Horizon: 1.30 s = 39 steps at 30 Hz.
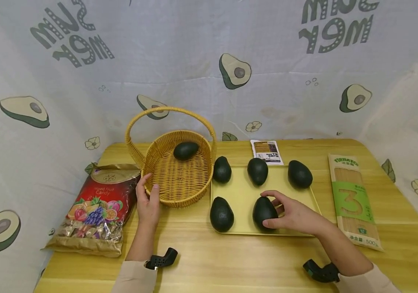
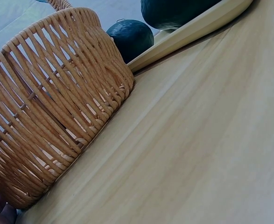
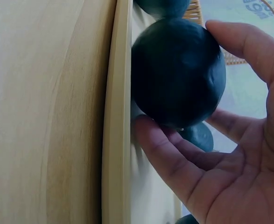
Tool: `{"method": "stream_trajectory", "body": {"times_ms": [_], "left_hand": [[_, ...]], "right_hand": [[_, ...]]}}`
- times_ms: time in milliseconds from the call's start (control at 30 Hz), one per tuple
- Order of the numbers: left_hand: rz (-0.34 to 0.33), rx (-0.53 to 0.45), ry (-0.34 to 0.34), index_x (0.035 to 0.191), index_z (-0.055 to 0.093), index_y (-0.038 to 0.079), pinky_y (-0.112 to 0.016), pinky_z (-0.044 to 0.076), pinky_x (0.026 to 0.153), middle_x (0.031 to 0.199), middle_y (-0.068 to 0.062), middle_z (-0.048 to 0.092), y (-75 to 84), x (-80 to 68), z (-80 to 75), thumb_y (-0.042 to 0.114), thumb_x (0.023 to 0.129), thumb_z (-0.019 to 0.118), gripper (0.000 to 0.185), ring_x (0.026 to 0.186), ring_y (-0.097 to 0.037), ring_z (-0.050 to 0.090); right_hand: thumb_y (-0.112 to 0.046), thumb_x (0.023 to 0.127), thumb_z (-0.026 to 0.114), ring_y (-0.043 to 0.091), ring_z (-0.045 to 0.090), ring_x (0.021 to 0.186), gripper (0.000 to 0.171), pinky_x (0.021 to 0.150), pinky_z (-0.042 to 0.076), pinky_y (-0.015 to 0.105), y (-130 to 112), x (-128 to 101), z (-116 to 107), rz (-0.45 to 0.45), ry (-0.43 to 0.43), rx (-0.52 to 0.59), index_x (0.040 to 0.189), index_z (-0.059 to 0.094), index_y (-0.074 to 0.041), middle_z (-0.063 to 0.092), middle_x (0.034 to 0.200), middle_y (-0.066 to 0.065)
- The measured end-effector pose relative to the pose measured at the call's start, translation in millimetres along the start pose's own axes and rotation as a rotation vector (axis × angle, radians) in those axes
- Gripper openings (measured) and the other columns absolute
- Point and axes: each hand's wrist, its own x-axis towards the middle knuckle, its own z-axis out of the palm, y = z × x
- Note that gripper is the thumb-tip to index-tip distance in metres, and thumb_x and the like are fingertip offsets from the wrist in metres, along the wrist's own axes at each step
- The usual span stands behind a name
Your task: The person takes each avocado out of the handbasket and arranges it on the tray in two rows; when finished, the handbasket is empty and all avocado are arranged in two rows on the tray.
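Observation:
My right hand [image 1: 297, 213] holds a dark green avocado [image 1: 264, 213] at the front of a shallow yellow tray [image 1: 245, 228]. In the right wrist view, the thumb lies on one side of this avocado [image 3: 179, 74] and the fingers on the other. Several more avocados sit on the tray, such as one [image 1: 221, 214] at its front left. My left hand [image 1: 148, 205] grips the near left side of a round wicker basket [image 1: 181, 179], which stands upright left of the tray. One avocado [image 1: 185, 150] lies inside it; the left wrist view shows the basket's woven wall [image 2: 57, 88].
A red bag of mixed fruit candy [image 1: 99, 207] lies left of the basket. Behind the tray is a small white packet [image 1: 267, 151]. A pack of noodles [image 1: 353, 199] lies right of the tray. An avocado-print curtain [image 1: 194, 89] surrounds the wooden table [image 1: 201, 260].

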Motion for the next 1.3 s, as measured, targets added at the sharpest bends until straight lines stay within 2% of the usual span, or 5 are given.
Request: {"method": "stream_trajectory", "body": {"times_ms": [200, 500, 767, 1000, 1300], "left_hand": [[0.008, 0.007, 0.007, 0.147, 0.044, 0.011, -0.059, 0.016, 0.123, 0.16, -0.013, 0.031, -1.0, 0.2, 0.3, 0.018, 0.105, 0.05, 0.043, 0.154, -0.031, 0.02], [0.017, 0.016, 0.013, 0.147, 0.045, 0.011, -0.058, 0.017, 0.123, 0.159, -0.013, 0.033, -1.6, 0.4, 0.7, 0.017, 0.105, 0.051, 0.043, 0.153, -0.031, 0.023], [0.024, 0.001, 0.015, 0.147, 0.045, 0.011, -0.058, 0.017, 0.123, 0.159, -0.013, 0.033, -2.2, 0.0, 1.0, 0.016, 0.105, 0.051, 0.043, 0.153, -0.03, 0.023], [0.03, -0.007, 0.007, 0.146, 0.045, 0.01, -0.057, 0.016, 0.123, 0.159, -0.013, 0.032, -1.1, -0.4, 2.0, 0.016, 0.105, 0.05, 0.042, 0.154, -0.029, 0.021], [0.023, -0.006, 0.01, 0.147, 0.045, 0.011, -0.057, 0.016, 0.124, 0.159, -0.013, 0.033, -1.5, 0.3, 1.4, 0.016, 0.105, 0.05, 0.042, 0.153, -0.028, 0.022]], "right_hand": [[-0.03, 0.086, 0.082, 0.027, 0.067, 0.103, 0.081, 0.078, 0.054, 0.039, -0.2, -3.2, -0.5, -0.009, -0.029, -0.008, 0.152, 0.038, -0.015, 0.056, 0.132, 0.026], [-0.032, 0.088, 0.08, 0.026, 0.064, 0.109, 0.082, 0.081, 0.054, 0.039, -1.1, -6.3, -3.4, -0.013, -0.014, -0.019, 0.154, 0.036, -0.015, 0.053, 0.138, 0.026], [-0.04, 0.09, 0.077, 0.039, 0.055, 0.128, 0.078, 0.088, 0.054, 0.04, -6.6, -2.4, 2.7, -0.051, 0.008, -0.079, 0.154, 0.039, -0.017, 0.054, 0.142, 0.025], [-0.039, 0.089, 0.078, 0.032, 0.063, 0.115, 0.076, 0.084, 0.053, 0.038, -6.8, -1.7, 1.0, 0.003, -0.006, -0.084, 0.151, 0.042, -0.017, 0.058, 0.136, 0.023], [-0.038, 0.089, 0.078, 0.035, 0.063, 0.117, 0.075, 0.085, 0.053, 0.041, -4.6, -2.8, -3.2, -0.009, 0.0, -0.103, 0.151, 0.043, -0.016, 0.059, 0.136, 0.023]]}}
